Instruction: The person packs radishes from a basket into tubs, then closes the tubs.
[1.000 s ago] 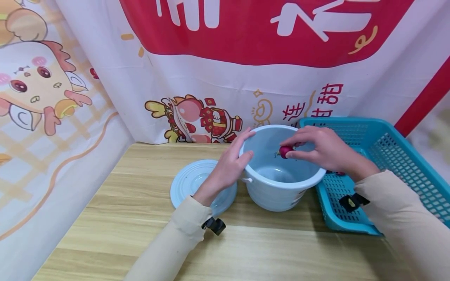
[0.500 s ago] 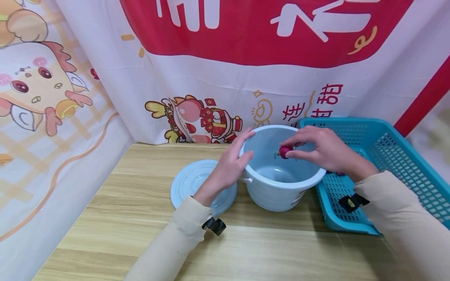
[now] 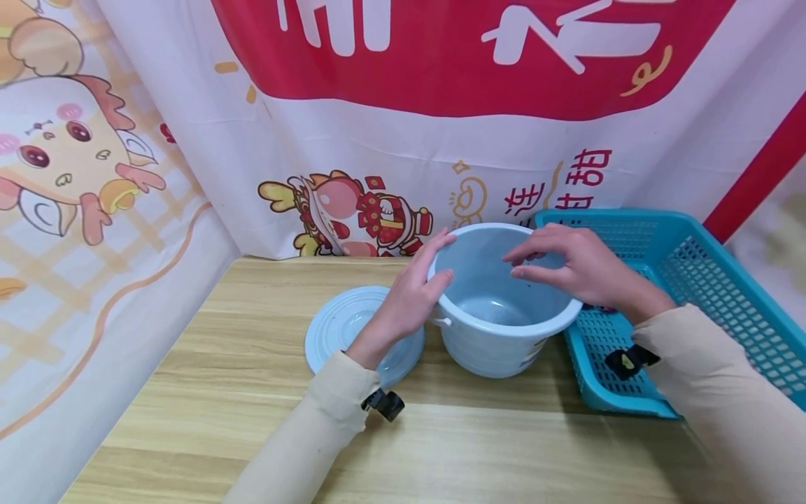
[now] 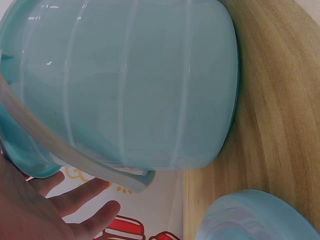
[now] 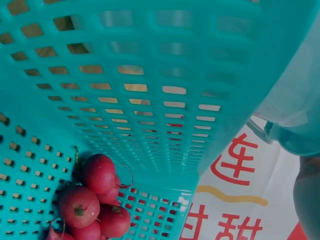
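Observation:
A pale blue bucket [image 3: 488, 353] stands upright on the wooden table. My left hand [image 3: 409, 290] grips its left rim, thumb over the edge; in the left wrist view its other fingers [image 4: 85, 197] extend outside the wall, below the white handle [image 4: 70, 152]. My right hand [image 3: 569, 262] is over the bucket's right side, thumb and fingertips a little apart with nothing visible between them. No radish shows in the visible part of the bucket. In the right wrist view, several red radishes [image 5: 79, 206] lie in a corner of the teal basket [image 5: 160, 30].
A round pale blue lid [image 3: 327, 329] lies on the table left of the bucket, partly under my left forearm. The perforated basket stands close against the bucket's right side. A printed cloth [image 3: 352, 140] hangs behind the table.
My right hand has let go of the red radish it pinched over the bucket, and the radish is out of sight. The left hand stays on the rim.

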A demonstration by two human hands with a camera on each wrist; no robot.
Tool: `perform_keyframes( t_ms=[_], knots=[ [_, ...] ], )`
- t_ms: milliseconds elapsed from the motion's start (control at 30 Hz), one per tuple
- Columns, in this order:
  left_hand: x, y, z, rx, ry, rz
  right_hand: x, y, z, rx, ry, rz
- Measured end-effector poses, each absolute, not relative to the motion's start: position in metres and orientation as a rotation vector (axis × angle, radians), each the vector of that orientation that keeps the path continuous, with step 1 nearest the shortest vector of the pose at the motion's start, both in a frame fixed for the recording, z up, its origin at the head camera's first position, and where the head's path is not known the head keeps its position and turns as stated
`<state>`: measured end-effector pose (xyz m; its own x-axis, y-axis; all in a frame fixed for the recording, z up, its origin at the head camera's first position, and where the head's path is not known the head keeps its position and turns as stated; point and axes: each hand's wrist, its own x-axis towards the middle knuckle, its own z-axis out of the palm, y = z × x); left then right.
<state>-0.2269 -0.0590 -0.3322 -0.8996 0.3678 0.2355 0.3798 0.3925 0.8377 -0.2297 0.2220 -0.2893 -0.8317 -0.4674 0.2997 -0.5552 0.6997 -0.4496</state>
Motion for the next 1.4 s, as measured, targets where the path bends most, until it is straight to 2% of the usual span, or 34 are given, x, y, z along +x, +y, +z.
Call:
perform_keyframes(
  t_ms=[233, 500, 833, 1400],
  knots=[
    [-0.228, -0.059, -0.333, -0.709, -2.61, -1.584, -0.231, 0.226, -0.293, 0.823, -2.717, 0.92],
    [-0.228, -0.059, -0.332, -0.717, -2.621, -1.586, -0.232, 0.245, -0.294, 0.673, -2.632, 1.295],
    [-0.226, -0.06, -0.331, -0.691, -2.634, -1.583, -0.247, 0.291, -0.301, 0.291, -2.553, 1.668],
    [-0.227, -0.06, -0.331, -0.689, -2.632, -1.59, -0.27, 0.336, -0.323, -0.009, -2.916, 1.512]
  ],
)
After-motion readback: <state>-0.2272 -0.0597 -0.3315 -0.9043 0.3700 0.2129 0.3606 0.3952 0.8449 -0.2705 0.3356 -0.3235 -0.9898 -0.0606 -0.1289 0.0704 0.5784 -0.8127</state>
